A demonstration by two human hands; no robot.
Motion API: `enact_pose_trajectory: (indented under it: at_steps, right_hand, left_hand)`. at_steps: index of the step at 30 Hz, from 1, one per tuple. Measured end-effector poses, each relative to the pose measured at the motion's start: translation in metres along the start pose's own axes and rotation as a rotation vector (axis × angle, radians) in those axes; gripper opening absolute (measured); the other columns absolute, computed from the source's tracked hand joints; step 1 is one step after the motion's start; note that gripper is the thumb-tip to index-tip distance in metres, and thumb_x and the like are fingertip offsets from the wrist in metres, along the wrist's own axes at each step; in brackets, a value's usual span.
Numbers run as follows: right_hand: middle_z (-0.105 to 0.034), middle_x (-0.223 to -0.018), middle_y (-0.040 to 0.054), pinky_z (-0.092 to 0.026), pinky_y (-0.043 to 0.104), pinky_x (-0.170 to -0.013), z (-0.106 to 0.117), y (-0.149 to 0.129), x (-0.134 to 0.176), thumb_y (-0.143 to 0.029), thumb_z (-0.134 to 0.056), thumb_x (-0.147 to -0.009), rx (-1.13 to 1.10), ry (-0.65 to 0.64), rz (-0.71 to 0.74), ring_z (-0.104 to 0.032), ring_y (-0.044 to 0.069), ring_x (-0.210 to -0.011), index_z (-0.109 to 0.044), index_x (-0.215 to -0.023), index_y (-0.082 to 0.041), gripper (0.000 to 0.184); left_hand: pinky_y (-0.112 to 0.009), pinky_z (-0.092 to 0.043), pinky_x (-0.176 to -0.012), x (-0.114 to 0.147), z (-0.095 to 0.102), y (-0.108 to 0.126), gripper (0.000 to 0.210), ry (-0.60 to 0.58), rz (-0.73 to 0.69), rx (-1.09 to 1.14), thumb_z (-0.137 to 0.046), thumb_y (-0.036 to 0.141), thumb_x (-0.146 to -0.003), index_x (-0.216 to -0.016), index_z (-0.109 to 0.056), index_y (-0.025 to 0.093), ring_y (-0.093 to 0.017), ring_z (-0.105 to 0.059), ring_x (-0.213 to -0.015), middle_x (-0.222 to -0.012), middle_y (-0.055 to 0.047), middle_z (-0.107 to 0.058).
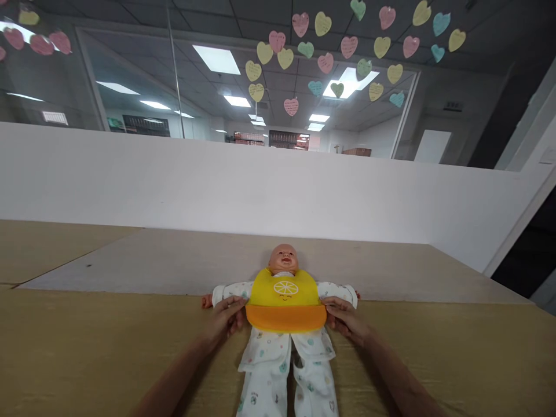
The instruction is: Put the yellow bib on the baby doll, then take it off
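A yellow bib (284, 292) lies spread over the chest of a baby doll (284, 258), at 6 o'clock from the middle of the view. The doll lies face up on the brown surface (108, 347), its head at 12 o'clock on a paler panel (143, 260) and its legs running down to 6 o'clock. Its sleeved arms stretch out towards 9 and 3 o'clock. White pyjamas (266, 347) with small coloured prints cover its body and legs.

The bib bears a white citrus-slice print (285, 288) above a small smiling face, with an orange pocket (285, 318) along its lower end. The left hand (226, 317) sits between 8 and 9 o'clock of the bib, its grip closed on the bib's edge near the pocket's upper corner. The right hand (346, 318) mirrors it between 3 and 4 o'clock, its grip closed on the opposite edge. The fingertips are small here, so how much material each grip takes in is hard to tell.

Beyond the surface, at 12 o'clock, a white low wall (260, 191) carries glass panes with heart-shaped notes (322, 24).
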State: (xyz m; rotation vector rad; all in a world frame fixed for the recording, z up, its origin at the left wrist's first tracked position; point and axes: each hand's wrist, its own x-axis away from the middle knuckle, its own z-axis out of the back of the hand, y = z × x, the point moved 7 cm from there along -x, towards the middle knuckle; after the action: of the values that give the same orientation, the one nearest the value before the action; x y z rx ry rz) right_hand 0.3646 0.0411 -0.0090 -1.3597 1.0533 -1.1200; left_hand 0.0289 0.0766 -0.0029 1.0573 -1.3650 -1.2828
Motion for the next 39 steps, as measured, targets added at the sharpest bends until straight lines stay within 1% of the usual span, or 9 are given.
enact_pose_trajectory:
  at_steps: [2,4,8,11,15,18,22,30,39]
  right_hand:
    - [-0.051,-0.048,-0.0041,-0.009,0.021,-0.036,0.014,-0.001,-0.001,-0.059,-0.068,-0.068,0.017,0.077,0.018,-0.022,0.004,-0.032,-0.060,-0.094,-0.024,0.045]
    - [-0.045,-0.044,-0.0045,-0.011,0.022,-0.038,0.032,-0.002,-0.001,-0.061,-0.065,-0.069,0.080,0.186,0.049,-0.023,0.005,-0.034,-0.055,-0.077,-0.021,0.042]
    - [-0.037,-0.044,-0.0032,-0.025,0.024,-0.046,0.074,-0.016,0.006,-0.065,-0.060,-0.066,0.316,0.475,0.212,-0.031,0.008,-0.044,-0.037,-0.052,-0.019,0.053]
    - [-0.036,-0.049,-0.0018,-0.029,0.026,-0.052,0.105,-0.025,0.021,-0.065,-0.056,-0.060,0.446,0.701,0.301,-0.034,0.010,-0.052,-0.037,-0.048,-0.019,0.051]
    - [-0.034,-0.048,-0.0020,-0.029,0.027,-0.052,0.134,-0.023,0.043,-0.062,-0.050,-0.062,0.505,0.896,0.243,-0.033,0.011,-0.052,-0.037,-0.048,-0.021,0.045]
    - [-0.038,-0.050,-0.0002,-0.031,0.027,-0.051,0.134,-0.020,0.052,-0.059,-0.052,-0.065,0.539,0.809,0.237,-0.036,0.012,-0.052,-0.041,-0.052,-0.020,0.043]
    - [-0.039,-0.050,0.0008,-0.029,0.027,-0.048,0.124,-0.014,0.063,-0.062,-0.054,-0.068,0.575,0.698,0.249,-0.035,0.012,-0.051,-0.041,-0.053,-0.020,0.047]
    - [-0.052,-0.056,0.0020,-0.031,0.024,-0.053,0.106,-0.007,0.063,-0.059,-0.043,-0.077,0.995,0.582,0.164,-0.045,0.013,-0.054,-0.049,-0.061,-0.017,0.045]
    - [-0.063,-0.068,0.0041,-0.033,0.025,-0.059,0.107,0.007,0.059,-0.050,-0.040,-0.082,1.203,0.495,0.082,-0.054,0.016,-0.062,-0.053,-0.068,-0.019,0.037]
  left_hand:
    - [-0.023,-0.018,-0.037,0.000,0.008,0.002,0.049,0.067,-0.026,-0.055,-0.058,0.068,-0.067,-0.065,-0.046,0.021,-0.008,-0.031,-0.033,-0.042,0.005,-0.045]
    - [-0.025,-0.023,-0.040,-0.001,0.017,0.007,0.051,0.143,-0.079,-0.162,-0.054,0.069,-0.068,-0.055,-0.040,0.021,-0.008,-0.030,-0.036,-0.040,0.005,-0.040]
    - [-0.028,-0.034,-0.051,0.000,0.033,0.018,0.049,0.312,-0.208,-0.393,-0.049,0.063,-0.069,-0.047,-0.034,0.021,-0.012,-0.036,-0.045,-0.042,0.004,-0.035]
    - [-0.029,-0.034,-0.055,0.002,0.042,0.022,0.045,0.407,-0.277,-0.504,-0.047,0.060,-0.069,-0.048,-0.033,0.022,-0.014,-0.040,-0.052,-0.048,0.003,-0.036]
    - [-0.029,-0.033,-0.055,0.005,0.049,0.016,0.045,0.437,-0.290,-0.598,-0.044,0.061,-0.071,-0.052,-0.032,0.022,-0.014,-0.038,-0.053,-0.051,0.003,-0.034]
    - [-0.028,-0.032,-0.054,0.012,0.056,0.011,0.048,0.404,-0.271,-0.663,-0.043,0.064,-0.073,-0.054,-0.033,0.022,-0.013,-0.038,-0.054,-0.054,0.003,-0.035]
    - [-0.027,-0.033,-0.056,0.026,0.057,0.008,0.041,0.273,-0.278,-0.739,-0.040,0.055,-0.079,-0.057,-0.038,0.020,-0.014,-0.040,-0.058,-0.058,0.001,-0.042]
    - [-0.028,-0.035,-0.064,0.045,0.033,0.009,0.031,0.090,-0.206,-1.242,-0.036,0.038,-0.086,-0.073,-0.058,0.020,-0.019,-0.058,-0.070,-0.073,-0.004,-0.065]
    - [-0.029,-0.035,-0.064,0.048,0.030,0.011,0.032,0.090,-0.169,-1.359,-0.036,0.035,-0.089,-0.081,-0.063,0.020,-0.021,-0.063,-0.078,-0.083,-0.006,-0.070]
